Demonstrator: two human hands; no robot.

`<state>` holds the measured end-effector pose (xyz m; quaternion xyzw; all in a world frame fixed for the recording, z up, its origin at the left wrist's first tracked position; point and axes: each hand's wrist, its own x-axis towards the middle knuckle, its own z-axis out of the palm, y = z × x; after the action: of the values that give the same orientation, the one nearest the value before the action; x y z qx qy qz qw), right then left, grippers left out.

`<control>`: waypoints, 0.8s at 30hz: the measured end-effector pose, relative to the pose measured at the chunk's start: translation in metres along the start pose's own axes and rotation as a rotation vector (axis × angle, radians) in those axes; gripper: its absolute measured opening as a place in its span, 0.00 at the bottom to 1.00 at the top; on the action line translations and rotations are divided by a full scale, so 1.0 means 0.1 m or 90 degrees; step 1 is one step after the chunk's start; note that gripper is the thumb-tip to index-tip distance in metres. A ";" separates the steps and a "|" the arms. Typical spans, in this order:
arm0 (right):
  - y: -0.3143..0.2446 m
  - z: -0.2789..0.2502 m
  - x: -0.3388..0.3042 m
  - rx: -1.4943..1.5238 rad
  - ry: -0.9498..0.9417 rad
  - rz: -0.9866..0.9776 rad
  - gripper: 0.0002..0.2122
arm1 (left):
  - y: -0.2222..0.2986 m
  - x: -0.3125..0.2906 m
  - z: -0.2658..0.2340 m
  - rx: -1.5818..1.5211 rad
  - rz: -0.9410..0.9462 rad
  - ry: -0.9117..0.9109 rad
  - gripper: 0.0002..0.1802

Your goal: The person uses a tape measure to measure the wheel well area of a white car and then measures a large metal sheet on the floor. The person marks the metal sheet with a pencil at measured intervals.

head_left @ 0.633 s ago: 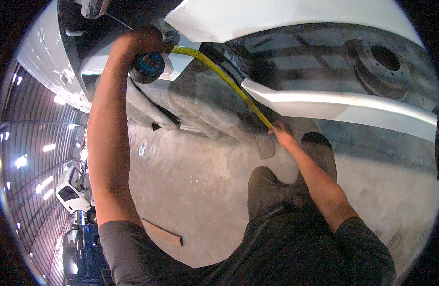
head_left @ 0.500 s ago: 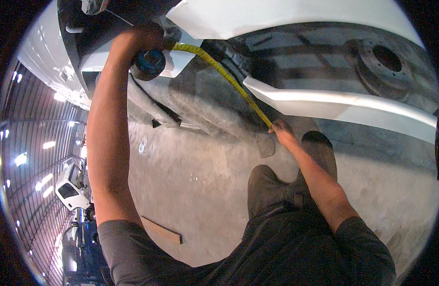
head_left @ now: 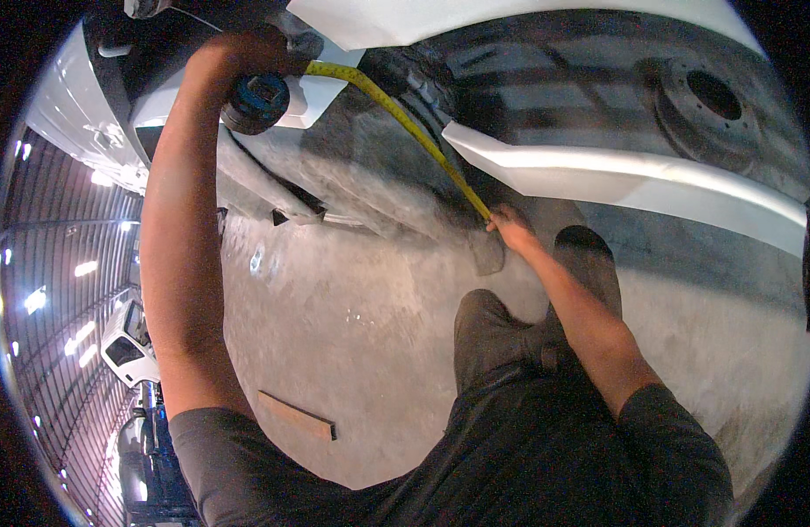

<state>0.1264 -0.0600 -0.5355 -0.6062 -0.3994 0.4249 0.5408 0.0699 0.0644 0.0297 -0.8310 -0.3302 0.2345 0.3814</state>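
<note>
A yellow measuring tape (head_left: pixel 411 129) stretches in a curve between my two hands. At the upper left, my left hand (head_left: pixel 257 53) is closed at the tape's upper end, beside a white panel edge; shadow hides part of its fingers. Directly below that hand is a round blue-and-black tape measure case (head_left: pixel 257 98). My right hand (head_left: pixel 513 230) pinches the lower end of the tape, just below the tip of a long white vehicle panel (head_left: pixel 633 167).
A wheel hub (head_left: pixel 711 105) sits in the dark wheel well at the upper right. Grey dusty sheeting (head_left: pixel 361 167) lies under the tape. On the concrete floor (head_left: pixel 361 351) lies a wooden strip (head_left: pixel 297 416). A white truck cab (head_left: pixel 128 347) stands far left.
The whole view has shifted slightly, so the panels and floor sit higher. My left hand and the case have moved a little to the left. Both hands keep hold of the tape measure.
</note>
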 end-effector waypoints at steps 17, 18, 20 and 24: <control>0.31 0.09 0.22 0.057 0.024 -0.047 0.13 | 0.03 -0.12 -0.20 0.079 0.006 0.084 0.26; 0.27 0.07 0.17 0.047 0.053 -0.015 0.13 | 0.05 -0.11 -0.13 0.084 0.001 0.076 0.26; 0.05 0.09 0.05 0.026 0.027 -0.012 0.13 | 0.08 -0.21 -0.16 0.126 -0.013 0.041 0.26; -0.15 -0.03 -0.01 -0.052 0.043 0.023 0.12 | 0.13 -0.24 -0.23 0.198 -0.026 -0.005 0.26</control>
<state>0.1288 -0.0609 -0.5200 -0.6489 -0.3865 0.3975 0.5211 0.0731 0.0298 0.0365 -0.7541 -0.3077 0.2781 0.5092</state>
